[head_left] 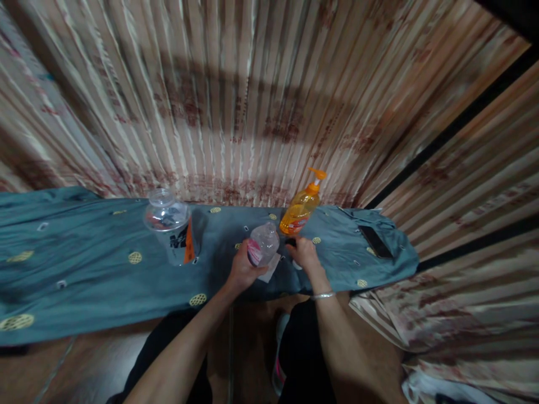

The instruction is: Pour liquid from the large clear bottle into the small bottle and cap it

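My left hand (242, 272) is wrapped round a small clear plastic bottle (263, 244) with a pink label, holding it upright over a white paper or cloth scrap (270, 270) on the teal cloth-covered table (105, 280). My right hand (304, 255) rests just right of the bottle, fingers curled down onto the cloth near something small and dark; what it holds is hidden. A silver bangle sits on that wrist. An orange pump bottle (301, 209) stands directly behind my right hand.
A clear plastic cup with a domed lid (170, 224) stands at the table's middle left. A dark phone (374, 241) lies at the right end. Striped curtains hang behind and to the right. My dark-trousered legs and a shoe show below the table edge.
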Demonstrator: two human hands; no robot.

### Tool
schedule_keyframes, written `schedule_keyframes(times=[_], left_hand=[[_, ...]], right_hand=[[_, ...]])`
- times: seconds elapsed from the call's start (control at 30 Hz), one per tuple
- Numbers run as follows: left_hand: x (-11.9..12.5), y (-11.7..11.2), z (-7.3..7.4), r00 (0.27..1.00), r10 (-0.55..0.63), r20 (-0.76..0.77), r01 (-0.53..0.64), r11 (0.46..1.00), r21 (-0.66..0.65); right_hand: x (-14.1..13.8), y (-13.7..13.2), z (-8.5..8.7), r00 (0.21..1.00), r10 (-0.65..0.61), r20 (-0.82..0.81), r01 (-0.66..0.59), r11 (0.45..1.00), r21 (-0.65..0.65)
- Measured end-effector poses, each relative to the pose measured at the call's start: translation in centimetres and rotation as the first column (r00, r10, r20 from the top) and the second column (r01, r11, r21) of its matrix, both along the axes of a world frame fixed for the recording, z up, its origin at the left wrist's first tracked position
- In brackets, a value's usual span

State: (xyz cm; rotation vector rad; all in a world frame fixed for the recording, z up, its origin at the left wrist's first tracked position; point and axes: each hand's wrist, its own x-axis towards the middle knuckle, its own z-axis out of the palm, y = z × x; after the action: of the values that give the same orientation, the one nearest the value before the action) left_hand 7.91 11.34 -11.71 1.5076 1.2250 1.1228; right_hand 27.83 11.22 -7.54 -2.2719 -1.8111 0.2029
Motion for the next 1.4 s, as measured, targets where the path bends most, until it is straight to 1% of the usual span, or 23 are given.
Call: schedule_keyframes(times=[0.07,0.1,0.13,0.17,0.2,0.23,0.27,0.33,0.4,0.47,0.53,0.63,0.73,0.83,0.9,0.93,1.03,1.07,1.1,1.2,1.23,1.3,1.4], left_hand=[[0.0,0.0,0.1,1.0,-0.003,-0.003,0.003,1.0,-0.011],[0.0,0.0,0.1,1.0,-0.004,-0.006,0.004,1.0,-0.014],[0.0,0.0,0.1,1.0,-0.004,-0.007,0.004,1.0,-0.015],[0.0,0.0,0.2,1.0,-0.007,-0.008,0.007,1.0,-0.014],[0.0,0.0,0.2,1.0,-0.013,-0.004,0.013,1.0,-0.012],[0.0,0.0,0.2,1.0,-0.021,0.001,0.021,1.0,-0.01],[0.0,-0.1,0.2,1.0,-0.028,0.006,0.028,1.0,-0.009],[0.0,-0.1,0.2,0.999,-0.033,0.013,0.033,0.999,-0.011],[0.0,-0.2,0.2,1.0,-0.025,0.011,0.026,1.0,-0.018],[0.1,-0.2,0.2,1.0,-0.02,0.008,0.02,1.0,-0.02],[0.1,-0.2,0.2,1.0,-0.02,0.007,0.02,1.0,-0.02],[0.2,-0.1,0.1,0.999,-0.032,0.007,0.032,0.999,-0.02],[0.2,-0.1,0.0,0.999,-0.046,0.004,0.046,0.999,-0.024],[0.1,-0.2,-0.1,0.999,-0.045,0.006,0.046,0.999,-0.019],[0.0,-0.2,-0.1,0.999,-0.049,0.011,0.049,0.999,-0.012],[0.0,-0.2,-0.1,0.999,-0.051,0.014,0.052,0.999,-0.008],[0.0,-0.2,0.0,0.998,-0.056,0.02,0.056,0.998,-0.003],[0.0,-0.2,0.0,0.998,-0.056,0.02,0.056,0.998,-0.003],[0.1,-0.2,0.0,0.998,-0.056,0.021,0.056,0.998,-0.003],[0.2,-0.2,0.0,0.998,-0.059,0.026,0.059,0.998,-0.002],[0.2,-0.2,-0.1,0.998,-0.059,0.028,0.059,0.998,-0.001],[0.2,-0.2,-0.2,0.998,-0.057,0.031,0.057,0.998,-0.001],[0.3,-0.1,-0.3,0.998,-0.054,0.033,0.054,0.999,-0.003]], right_hand=[[-0.2,-0.1,1.8,0.987,0.071,-0.147,-0.054,0.991,0.119],[-0.3,-0.2,2.9,0.956,0.149,-0.253,-0.102,0.976,0.192],[-0.4,-0.3,4.2,0.899,0.251,-0.36,-0.158,0.95,0.268],[-0.6,-0.4,5.6,0.828,0.358,-0.432,-0.225,0.917,0.329],[-0.9,-0.6,7.1,0.769,0.447,-0.456,-0.298,0.883,0.364],[-1.2,-0.7,8.6,0.748,0.506,-0.43,-0.367,0.854,0.368],[-1.6,-0.8,10.0,0.752,0.546,-0.369,-0.434,0.832,0.346],[-2.6,-0.9,12.7,0.776,0.594,-0.213,-0.547,0.802,0.24],[-3.5,-0.9,14.6,0.764,0.642,-0.067,-0.634,0.766,0.108],[-4.4,-0.8,15.8,0.727,0.685,0.043,-0.686,0.728,-0.005],[-4.9,-0.7,16.3,0.697,0.708,0.113,-0.703,0.706,-0.087],[-5.3,-0.5,16.3,0.686,0.709,0.166,-0.693,0.706,-0.15],[-5.6,-0.5,16.0,0.688,0.679,0.254,-0.658,0.732,-0.176],[-5.9,-0.7,16.0,0.684,0.614,0.394,-0.591,0.783,-0.194],[-6.2,-0.8,16.1,0.668,0.605,0.433,-0.584,0.787,-0.2],[-6.3,-0.8,16.2,0.654,0.625,0.426,-0.603,0.771,-0.206],[-6.4,-0.7,16.5,0.599,0.716,0.357,-0.685,0.69,-0.234],[-6.3,-0.7,16.5,0.593,0.728,0.343,-0.692,0.679,-0.246],[-6.3,-0.6,16.5,0.598,0.726,0.339,-0.686,0.682,-0.251],[-6.2,-0.2,16.3,0.655,0.664,0.362,-0.63,0.743,-0.223],[-6.1,-0.2,16.2,0.668,0.649,0.364,-0.62,0.756,-0.209],[-6.1,-0.1,16.3,0.668,0.658,0.348,-0.634,0.748,-0.196],[-6.1,-0.3,16.5,0.639,0.707,0.302,-0.677,0.704,-0.216]])
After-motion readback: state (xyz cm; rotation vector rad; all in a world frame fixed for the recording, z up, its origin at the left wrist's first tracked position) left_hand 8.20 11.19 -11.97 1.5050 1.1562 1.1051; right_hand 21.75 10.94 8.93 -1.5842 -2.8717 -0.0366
